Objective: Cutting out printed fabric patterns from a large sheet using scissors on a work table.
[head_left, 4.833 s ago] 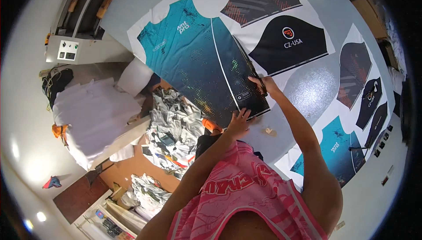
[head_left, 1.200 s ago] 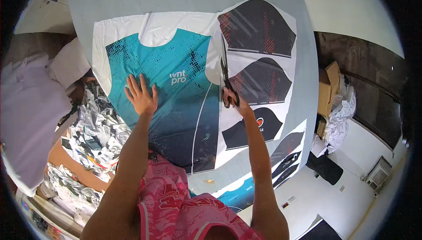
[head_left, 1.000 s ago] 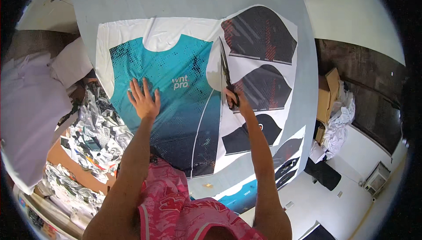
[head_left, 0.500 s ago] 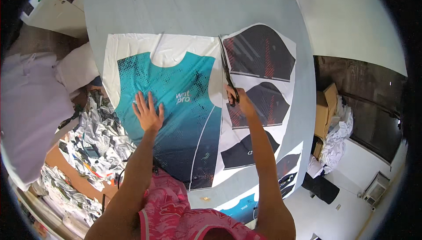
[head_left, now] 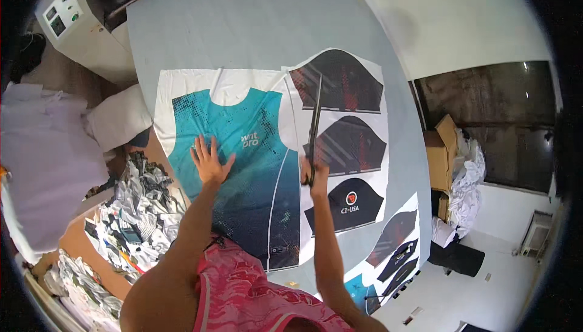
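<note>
We grip the scissors (head_left: 314, 133) in our right hand (head_left: 320, 177), blades toward 12 o'clock. Our left hand (head_left: 211, 167), open with fingers spread, rests on the teal shirt panel (head_left: 246, 180), at 9 o'clock from our right. Dark sleeve pieces (head_left: 352, 145) lie at 1 to 4 o'clock; a fabric heap (head_left: 149, 213), at 8.
</note>
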{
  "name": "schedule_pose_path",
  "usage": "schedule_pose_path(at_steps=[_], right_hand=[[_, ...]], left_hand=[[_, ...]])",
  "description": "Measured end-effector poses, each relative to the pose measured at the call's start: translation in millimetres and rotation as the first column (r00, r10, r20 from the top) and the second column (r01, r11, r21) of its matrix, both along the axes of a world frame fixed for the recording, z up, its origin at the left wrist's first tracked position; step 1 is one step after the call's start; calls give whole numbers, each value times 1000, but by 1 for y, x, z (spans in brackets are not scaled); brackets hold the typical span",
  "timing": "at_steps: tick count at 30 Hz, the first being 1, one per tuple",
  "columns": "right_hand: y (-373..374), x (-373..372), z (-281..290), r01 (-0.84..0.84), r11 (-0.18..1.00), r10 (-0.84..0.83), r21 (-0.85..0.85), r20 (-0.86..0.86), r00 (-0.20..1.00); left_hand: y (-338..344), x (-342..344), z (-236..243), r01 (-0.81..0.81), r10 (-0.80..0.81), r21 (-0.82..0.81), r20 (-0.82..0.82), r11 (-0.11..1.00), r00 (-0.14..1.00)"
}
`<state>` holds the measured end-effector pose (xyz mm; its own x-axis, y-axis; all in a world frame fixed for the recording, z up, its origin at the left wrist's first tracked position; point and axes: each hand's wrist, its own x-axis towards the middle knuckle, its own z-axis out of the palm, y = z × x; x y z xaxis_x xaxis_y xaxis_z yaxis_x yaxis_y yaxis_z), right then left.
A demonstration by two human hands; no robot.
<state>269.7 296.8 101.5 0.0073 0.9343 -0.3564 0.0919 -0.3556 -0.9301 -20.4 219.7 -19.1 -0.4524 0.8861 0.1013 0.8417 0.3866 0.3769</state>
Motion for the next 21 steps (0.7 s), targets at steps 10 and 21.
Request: schedule_pose_path(at_steps=[10,21], right_hand=[[-311,89,-21,434,854,-415,-287,130,901],[-473,87,-53,671,686,-703,-279,-22,710]], left_hand=[[-218,-166,-66,505,-530,-260,-34,823,847],[-480,-333,12,-191,144,-695,-127,693,981]])
